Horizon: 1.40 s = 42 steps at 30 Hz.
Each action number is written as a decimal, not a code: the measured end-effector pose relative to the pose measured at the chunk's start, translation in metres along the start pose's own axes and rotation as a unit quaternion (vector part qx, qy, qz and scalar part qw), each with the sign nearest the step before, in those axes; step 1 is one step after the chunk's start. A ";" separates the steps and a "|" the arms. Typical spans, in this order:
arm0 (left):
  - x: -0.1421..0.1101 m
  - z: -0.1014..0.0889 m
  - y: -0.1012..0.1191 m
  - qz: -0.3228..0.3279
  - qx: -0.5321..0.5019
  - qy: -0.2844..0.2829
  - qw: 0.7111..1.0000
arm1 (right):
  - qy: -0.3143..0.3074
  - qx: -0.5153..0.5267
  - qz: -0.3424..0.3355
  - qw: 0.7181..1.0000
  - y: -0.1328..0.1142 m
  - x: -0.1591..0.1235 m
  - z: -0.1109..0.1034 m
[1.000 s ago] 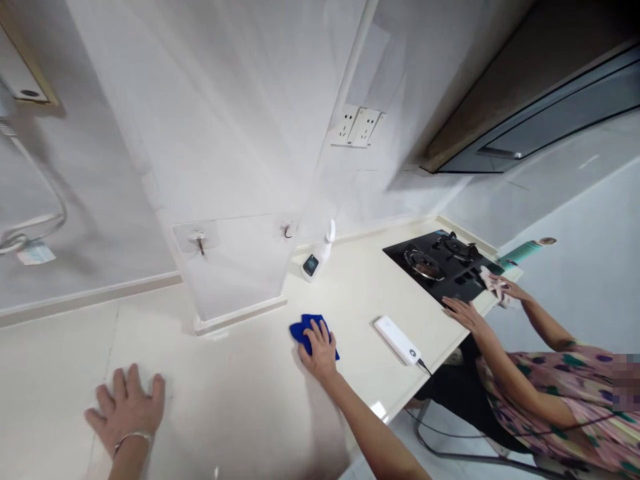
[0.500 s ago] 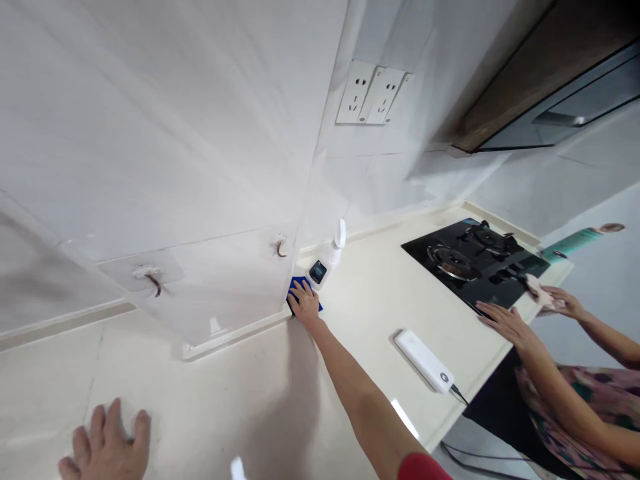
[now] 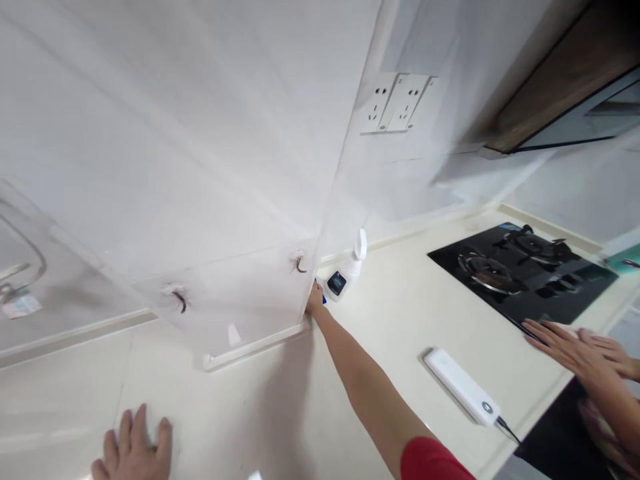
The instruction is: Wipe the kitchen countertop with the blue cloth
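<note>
My right hand [image 3: 315,301] reaches far across the cream countertop [image 3: 390,313] to the corner where a wall column meets it. It presses on a blue cloth [image 3: 325,300], of which only a sliver shows beside the fingers. A white spray bottle [image 3: 347,270] stands just right of that hand. My left hand [image 3: 133,448] lies flat with fingers spread on the countertop near the bottom edge, holding nothing.
A black gas hob [image 3: 520,267] sits at the right. Another person's two hands [image 3: 575,343] rest at its front edge. A white power bank [image 3: 463,387] with a cable lies near the counter edge. Two wall sockets [image 3: 397,103] and two hooks [image 3: 300,261] are on the wall.
My right hand has slid the blue cloth from the open counter back into the corner by the column. The other person's hands have come together at the hob's front edge.
</note>
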<state>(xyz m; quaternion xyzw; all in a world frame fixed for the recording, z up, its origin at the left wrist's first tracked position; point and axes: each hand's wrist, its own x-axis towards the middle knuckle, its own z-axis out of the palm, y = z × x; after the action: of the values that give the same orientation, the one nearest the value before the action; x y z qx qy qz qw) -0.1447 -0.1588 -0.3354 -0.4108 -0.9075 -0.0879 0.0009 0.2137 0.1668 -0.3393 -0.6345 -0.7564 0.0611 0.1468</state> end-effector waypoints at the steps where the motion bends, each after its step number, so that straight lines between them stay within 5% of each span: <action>1: 0.000 0.000 -0.001 0.001 0.000 -0.001 1.000 | 0.004 0.006 0.007 1.000 0.000 -0.008 -0.002; 12: -0.001 -0.003 -0.005 0.004 -0.017 -0.001 1.000 | 0.076 0.029 0.038 0.996 0.002 -0.149 -0.028; 23: -0.005 0.001 -0.010 0.061 -0.045 0.055 0.996 | 0.102 0.127 0.009 0.987 -0.002 -0.316 -0.027; 28: -0.005 0.007 -0.010 0.033 -0.057 0.061 0.996 | 0.109 0.146 0.184 0.966 0.010 -0.325 -0.035; 34: -0.008 0.003 -0.006 0.040 -0.061 0.055 0.996 | 0.066 0.182 0.272 0.943 0.008 -0.298 -0.045; 42: -0.011 -0.010 -0.005 0.043 -0.074 0.032 0.996 | 0.062 0.288 0.230 0.927 -0.013 -0.294 -0.081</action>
<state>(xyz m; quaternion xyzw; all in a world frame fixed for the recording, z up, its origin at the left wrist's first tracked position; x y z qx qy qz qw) -0.1423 -0.1718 -0.3267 -0.4455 -0.8795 -0.1675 0.0039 0.2709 -0.1305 -0.3010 -0.7239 -0.5289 0.2688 0.3521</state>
